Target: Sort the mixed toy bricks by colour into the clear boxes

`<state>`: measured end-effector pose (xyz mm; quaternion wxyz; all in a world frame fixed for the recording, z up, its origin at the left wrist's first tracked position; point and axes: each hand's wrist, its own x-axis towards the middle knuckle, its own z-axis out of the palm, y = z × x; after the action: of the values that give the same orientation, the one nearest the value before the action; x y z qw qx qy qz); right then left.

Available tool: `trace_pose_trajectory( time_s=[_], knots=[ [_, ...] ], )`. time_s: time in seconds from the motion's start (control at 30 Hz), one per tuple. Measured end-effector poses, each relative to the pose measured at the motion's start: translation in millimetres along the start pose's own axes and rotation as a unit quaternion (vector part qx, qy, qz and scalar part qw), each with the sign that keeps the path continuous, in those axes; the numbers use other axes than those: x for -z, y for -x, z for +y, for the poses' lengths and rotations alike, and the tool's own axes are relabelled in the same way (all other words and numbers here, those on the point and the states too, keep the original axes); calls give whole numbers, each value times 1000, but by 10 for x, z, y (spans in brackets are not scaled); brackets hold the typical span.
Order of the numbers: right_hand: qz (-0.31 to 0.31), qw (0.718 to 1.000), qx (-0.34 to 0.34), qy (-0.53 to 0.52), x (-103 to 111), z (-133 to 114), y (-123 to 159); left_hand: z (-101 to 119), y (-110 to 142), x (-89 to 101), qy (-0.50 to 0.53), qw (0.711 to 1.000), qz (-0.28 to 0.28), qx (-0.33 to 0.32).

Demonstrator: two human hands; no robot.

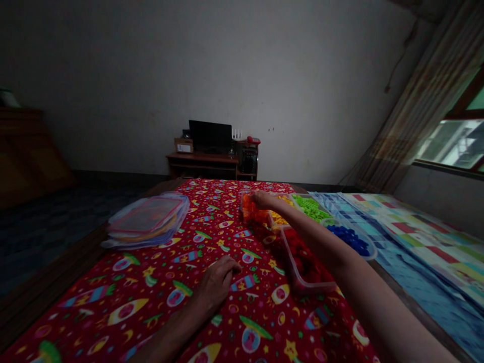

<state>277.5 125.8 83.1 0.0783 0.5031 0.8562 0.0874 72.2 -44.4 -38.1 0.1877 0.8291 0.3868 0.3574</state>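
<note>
Right hand (261, 199): at the far end of the reach, fingers curled down at the orange pieces (250, 210) in their clear tub (242, 206); whether any are gripped cannot be told. Left hand (221, 278): released, loosely curled on the patterned cloth (189, 272), probably just resting. Orange tub: mouth upward, left of the yellow pieces (279, 218); its long axis is unclear beneath the hand. Red-filled tub (315, 286): nearer, long axis running roughly near to far. Green (309, 206) and blue pieces (348, 239) lie farther right, the colours apart, presumably for easy picking. Stacked lids (145, 217): left on the desk (56, 287), likely aside to leave tubs accessible.
</note>
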Motion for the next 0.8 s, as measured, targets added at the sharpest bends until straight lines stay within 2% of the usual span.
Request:
trace_pose_trajectory(
  time_s=[0.3,0.6,0.73,0.8],
  knots=[
    [12,999,22,-23,-2,77,134,-22,-12,-8,2,1000,-9,4],
    [34,999,21,-21,-70,-82,27,-23,-6,-12,7,1000,-2,-1],
    [27,999,32,-33,1,15,60,-15,-6,-8,6,1000,-3,4],
    [44,998,28,-41,13,67,84,-12,-5,-6,7,1000,-3,5]
  ],
)
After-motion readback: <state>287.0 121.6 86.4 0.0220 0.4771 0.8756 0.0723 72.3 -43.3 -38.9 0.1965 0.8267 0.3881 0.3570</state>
